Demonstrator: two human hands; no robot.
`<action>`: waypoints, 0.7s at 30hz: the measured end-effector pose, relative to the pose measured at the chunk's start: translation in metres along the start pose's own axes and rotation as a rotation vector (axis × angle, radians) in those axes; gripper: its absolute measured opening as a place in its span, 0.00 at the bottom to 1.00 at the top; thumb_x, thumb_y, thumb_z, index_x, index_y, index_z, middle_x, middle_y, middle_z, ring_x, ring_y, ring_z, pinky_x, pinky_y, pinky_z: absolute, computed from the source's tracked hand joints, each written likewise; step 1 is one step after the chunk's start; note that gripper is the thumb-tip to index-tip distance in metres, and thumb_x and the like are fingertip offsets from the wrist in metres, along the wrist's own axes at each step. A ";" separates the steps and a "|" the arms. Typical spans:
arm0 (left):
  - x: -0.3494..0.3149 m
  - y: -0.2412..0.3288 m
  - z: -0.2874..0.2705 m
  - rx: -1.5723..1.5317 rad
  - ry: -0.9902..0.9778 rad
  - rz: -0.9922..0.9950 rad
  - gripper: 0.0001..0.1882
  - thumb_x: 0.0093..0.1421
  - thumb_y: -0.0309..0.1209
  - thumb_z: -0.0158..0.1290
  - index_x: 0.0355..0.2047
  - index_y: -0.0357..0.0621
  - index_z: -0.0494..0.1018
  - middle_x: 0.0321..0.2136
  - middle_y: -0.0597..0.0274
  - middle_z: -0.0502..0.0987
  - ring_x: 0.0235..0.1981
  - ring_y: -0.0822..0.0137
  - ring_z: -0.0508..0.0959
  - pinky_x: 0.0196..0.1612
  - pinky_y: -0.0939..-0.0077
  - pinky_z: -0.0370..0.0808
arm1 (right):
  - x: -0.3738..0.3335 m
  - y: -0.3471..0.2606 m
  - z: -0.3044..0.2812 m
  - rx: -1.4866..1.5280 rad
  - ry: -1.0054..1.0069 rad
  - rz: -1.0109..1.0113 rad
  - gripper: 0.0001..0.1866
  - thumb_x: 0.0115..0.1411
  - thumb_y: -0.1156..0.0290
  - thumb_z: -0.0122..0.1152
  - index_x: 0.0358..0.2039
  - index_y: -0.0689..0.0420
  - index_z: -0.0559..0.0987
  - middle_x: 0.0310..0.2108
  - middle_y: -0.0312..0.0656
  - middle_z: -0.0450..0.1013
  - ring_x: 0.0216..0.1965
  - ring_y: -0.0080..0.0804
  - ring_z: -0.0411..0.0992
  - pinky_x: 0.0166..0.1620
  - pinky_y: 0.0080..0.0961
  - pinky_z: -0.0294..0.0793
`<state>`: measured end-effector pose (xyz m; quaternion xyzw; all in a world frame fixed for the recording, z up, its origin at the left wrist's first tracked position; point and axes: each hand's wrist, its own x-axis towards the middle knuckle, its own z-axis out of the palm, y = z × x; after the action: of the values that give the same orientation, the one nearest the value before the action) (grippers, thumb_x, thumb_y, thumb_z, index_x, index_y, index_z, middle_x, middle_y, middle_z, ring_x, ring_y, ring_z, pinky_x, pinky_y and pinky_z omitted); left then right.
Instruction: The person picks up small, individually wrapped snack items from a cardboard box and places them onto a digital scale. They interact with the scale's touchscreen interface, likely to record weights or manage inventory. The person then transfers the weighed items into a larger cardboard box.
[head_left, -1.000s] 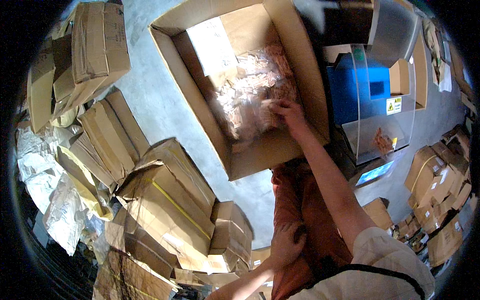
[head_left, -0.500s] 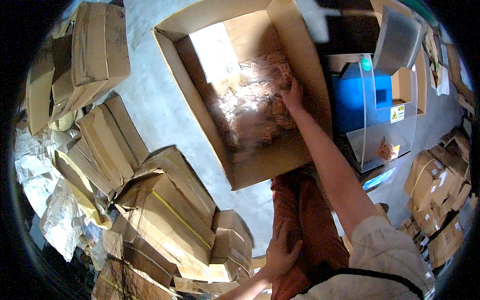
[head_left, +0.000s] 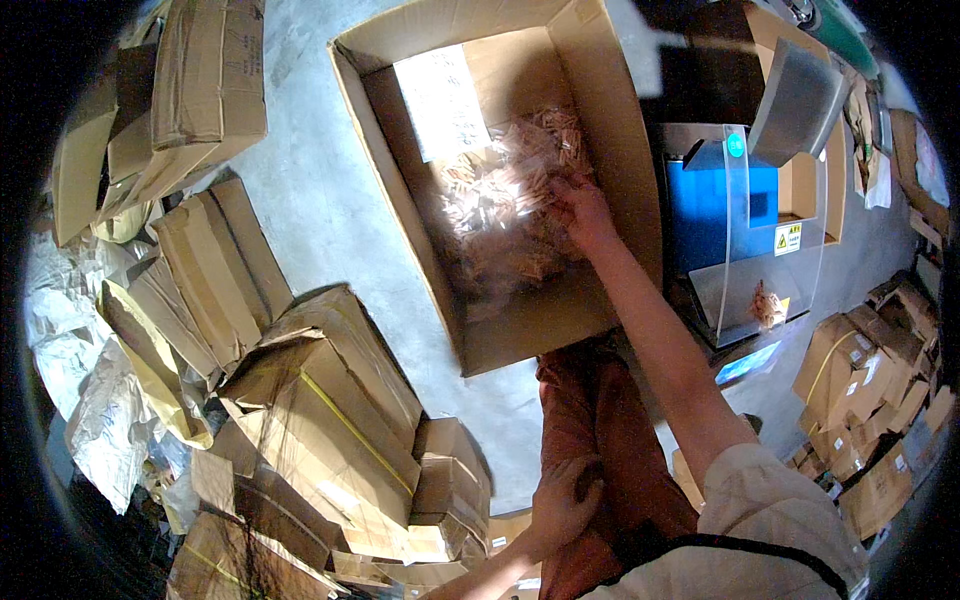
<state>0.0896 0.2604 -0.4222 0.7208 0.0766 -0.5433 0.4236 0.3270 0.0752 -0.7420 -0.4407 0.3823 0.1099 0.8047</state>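
A deep open carton stands before me, with a heap of clear plastic bags inside. The bags hold small pinkish-brown pieces whose kind I cannot make out. My right hand reaches over the carton's near right side, its fingers bent round a bag at the heap's right edge. Part of the fingertips is lost among the shiny plastic. A white printed sheet lies against the carton's inside, left of the bags. My left hand rests on my left thigh with the fingers laid over the trouser leg, holding nothing.
To the right stands a blue machine with a clear guard and a warning label; a small pinkish-brown clump shows behind the guard. Several worn cartons and crumpled plastic sacks crowd the left. More labelled cartons are stacked at the right.
My right hand has shifted slightly left and nearer within the carton, from its right wall towards the bags. My left hand stays on my thigh. The whole view has shifted a little.
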 end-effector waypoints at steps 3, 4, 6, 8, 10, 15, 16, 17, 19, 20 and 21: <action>0.000 -0.002 0.001 -0.004 -0.012 0.019 0.21 0.59 0.36 0.53 0.52 0.45 0.72 0.47 0.47 0.76 0.50 0.44 0.74 0.56 0.55 0.70 | 0.002 0.004 -0.009 -0.354 -0.080 -0.228 0.15 0.61 0.79 0.53 0.49 0.58 0.75 0.47 0.41 0.75 0.45 0.32 0.75 0.45 0.33 0.81; 0.001 0.000 0.001 0.000 -0.026 0.032 0.21 0.59 0.37 0.53 0.52 0.45 0.72 0.47 0.47 0.76 0.50 0.44 0.74 0.55 0.55 0.70 | 0.009 0.010 -0.023 -0.674 -0.115 -0.482 0.15 0.61 0.80 0.52 0.49 0.59 0.75 0.48 0.41 0.74 0.46 0.33 0.75 0.47 0.33 0.80; 0.002 0.000 0.000 -0.001 -0.032 0.037 0.21 0.59 0.37 0.53 0.52 0.45 0.72 0.46 0.46 0.76 0.50 0.44 0.74 0.55 0.55 0.70 | 0.011 0.018 -0.028 -0.974 -0.151 -0.664 0.15 0.58 0.82 0.50 0.45 0.60 0.76 0.50 0.43 0.74 0.47 0.35 0.74 0.50 0.33 0.78; 0.000 -0.002 0.002 0.002 -0.027 0.012 0.21 0.59 0.37 0.52 0.52 0.45 0.72 0.47 0.46 0.76 0.50 0.44 0.74 0.55 0.55 0.71 | 0.005 0.022 -0.018 -0.893 -0.155 -0.523 0.14 0.52 0.85 0.50 0.39 0.62 0.77 0.51 0.45 0.73 0.47 0.36 0.74 0.53 0.33 0.75; -0.002 -0.001 0.002 0.000 -0.018 -0.020 0.21 0.60 0.38 0.52 0.52 0.45 0.72 0.47 0.46 0.75 0.50 0.44 0.74 0.54 0.54 0.71 | -0.008 0.013 -0.002 -0.728 -0.182 -0.353 0.12 0.46 0.85 0.50 0.32 0.63 0.77 0.52 0.47 0.73 0.48 0.38 0.73 0.55 0.33 0.73; -0.005 0.000 0.002 -0.050 -0.008 -0.042 0.21 0.60 0.38 0.52 0.52 0.45 0.71 0.47 0.46 0.75 0.50 0.43 0.74 0.53 0.54 0.72 | -0.044 -0.035 0.042 -0.610 -0.263 -0.385 0.08 0.40 0.84 0.52 0.24 0.64 0.76 0.55 0.49 0.71 0.49 0.37 0.71 0.53 0.29 0.72; -0.005 -0.001 0.002 -0.061 -0.011 -0.044 0.21 0.60 0.38 0.52 0.52 0.45 0.71 0.47 0.46 0.74 0.50 0.43 0.74 0.53 0.54 0.72 | -0.050 -0.038 0.043 -0.536 -0.264 -0.265 0.08 0.40 0.84 0.52 0.24 0.64 0.76 0.55 0.48 0.71 0.50 0.38 0.71 0.53 0.29 0.71; -0.006 -0.003 0.003 -0.073 -0.012 -0.046 0.21 0.60 0.38 0.52 0.52 0.45 0.72 0.47 0.46 0.74 0.50 0.43 0.73 0.53 0.54 0.72 | -0.047 -0.032 0.040 -0.490 -0.252 -0.259 0.09 0.40 0.84 0.52 0.25 0.64 0.77 0.55 0.48 0.71 0.51 0.38 0.70 0.53 0.29 0.71; -0.005 -0.002 0.003 -0.071 -0.046 -0.044 0.22 0.60 0.38 0.52 0.53 0.45 0.71 0.50 0.46 0.73 0.52 0.42 0.72 0.54 0.54 0.71 | -0.031 -0.010 0.021 -0.429 -0.194 -0.377 0.12 0.41 0.84 0.53 0.29 0.65 0.78 0.54 0.47 0.72 0.52 0.39 0.71 0.53 0.28 0.71; -0.005 -0.002 0.002 -0.062 -0.072 -0.051 0.23 0.60 0.38 0.52 0.54 0.44 0.69 0.52 0.45 0.71 0.53 0.42 0.71 0.55 0.54 0.71 | -0.023 0.007 0.004 -0.407 -0.104 -0.382 0.14 0.42 0.84 0.53 0.32 0.64 0.79 0.54 0.47 0.72 0.53 0.40 0.70 0.54 0.29 0.71; -0.006 -0.001 0.002 -0.055 -0.099 -0.056 0.24 0.61 0.38 0.52 0.56 0.43 0.68 0.54 0.44 0.70 0.55 0.42 0.70 0.56 0.55 0.70 | -0.016 0.024 -0.013 -0.384 -0.015 -0.386 0.16 0.43 0.84 0.54 0.35 0.64 0.79 0.54 0.47 0.72 0.54 0.42 0.70 0.55 0.31 0.70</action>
<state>0.0850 0.2619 -0.4181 0.6786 0.0906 -0.5876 0.4312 0.2969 0.0814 -0.7502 -0.6492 0.2572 0.0281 0.7153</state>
